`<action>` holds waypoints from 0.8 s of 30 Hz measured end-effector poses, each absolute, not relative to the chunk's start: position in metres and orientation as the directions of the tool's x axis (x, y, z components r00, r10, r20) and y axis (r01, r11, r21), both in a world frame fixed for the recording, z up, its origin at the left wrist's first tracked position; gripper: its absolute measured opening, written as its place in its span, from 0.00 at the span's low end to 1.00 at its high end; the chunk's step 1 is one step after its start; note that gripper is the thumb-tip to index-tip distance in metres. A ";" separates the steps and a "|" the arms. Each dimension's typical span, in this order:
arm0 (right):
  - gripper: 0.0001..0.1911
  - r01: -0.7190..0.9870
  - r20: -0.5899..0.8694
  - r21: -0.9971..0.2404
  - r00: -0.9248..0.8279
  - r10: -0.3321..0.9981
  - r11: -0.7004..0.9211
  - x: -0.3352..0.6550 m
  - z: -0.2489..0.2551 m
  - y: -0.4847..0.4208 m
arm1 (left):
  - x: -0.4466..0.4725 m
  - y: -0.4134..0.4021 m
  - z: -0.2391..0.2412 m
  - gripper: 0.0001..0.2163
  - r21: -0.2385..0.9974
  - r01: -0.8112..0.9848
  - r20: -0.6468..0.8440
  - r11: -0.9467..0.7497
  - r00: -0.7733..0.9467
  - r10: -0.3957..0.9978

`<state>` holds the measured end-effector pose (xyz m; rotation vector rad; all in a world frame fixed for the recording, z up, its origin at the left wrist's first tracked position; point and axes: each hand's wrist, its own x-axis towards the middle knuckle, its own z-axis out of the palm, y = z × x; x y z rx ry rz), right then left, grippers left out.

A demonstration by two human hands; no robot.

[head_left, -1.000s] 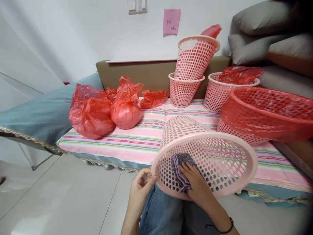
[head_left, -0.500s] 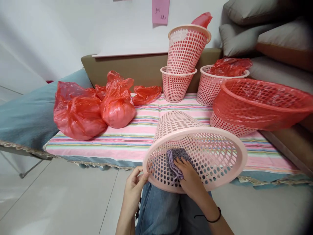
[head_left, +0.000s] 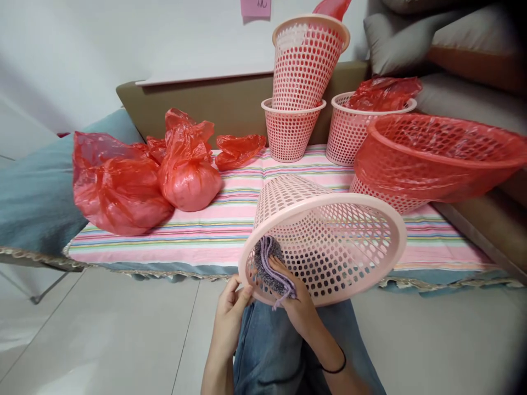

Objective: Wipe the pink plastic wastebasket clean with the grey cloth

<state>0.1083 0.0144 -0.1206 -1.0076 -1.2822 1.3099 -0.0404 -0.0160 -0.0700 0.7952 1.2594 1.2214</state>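
A pink perforated plastic basket point(head_left: 288, 204) lies on its side at the edge of the striped cloth, its wide mouth facing me. My left hand point(head_left: 233, 302) pinches the rim at the lower left, thumb outside. Inside the mouth, my right hand point(head_left: 294, 296) presses a folded grey-purple cloth point(head_left: 269, 266) against the left part of the inner wall. Part of the right hand's fingers is hidden behind the cloth.
Knotted red plastic bags point(head_left: 191, 170) sit on the striped cloth point(head_left: 164, 247) at left. Behind stand stacked pink baskets point(head_left: 293, 131), another basket point(head_left: 346, 134) and a red-bag-lined basket point(head_left: 428, 181). Grey cushions point(head_left: 395, 41) pile at right.
My right hand has slid the cloth leftward along the basket's inside, from the lower middle to the left wall. The left hand stays on the rim. The view has tilted slightly down.
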 end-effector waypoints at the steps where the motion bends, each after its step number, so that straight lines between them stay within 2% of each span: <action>1: 0.28 -0.094 0.085 -0.993 -0.147 0.985 0.072 0.110 -0.120 0.014 | -0.040 -0.016 -0.070 0.15 0.945 -0.234 -0.261 0.229 -0.120 0.958; 7: 0.28 -0.031 0.072 -0.997 -0.170 0.983 0.067 0.114 -0.123 0.014 | -0.042 -0.015 -0.073 0.16 0.934 -0.253 -0.293 0.253 -0.136 0.946; 16: 0.28 -0.014 0.060 -0.998 -0.177 0.982 0.058 0.115 -0.121 0.015 | -0.042 -0.015 -0.076 0.15 0.928 -0.305 -0.297 0.216 -0.252 0.921; 24: 0.29 -0.015 0.052 -0.999 -0.182 0.982 0.050 0.114 -0.122 0.015 | -0.056 -0.013 -0.083 0.18 0.912 -0.293 -0.347 0.288 -0.174 0.922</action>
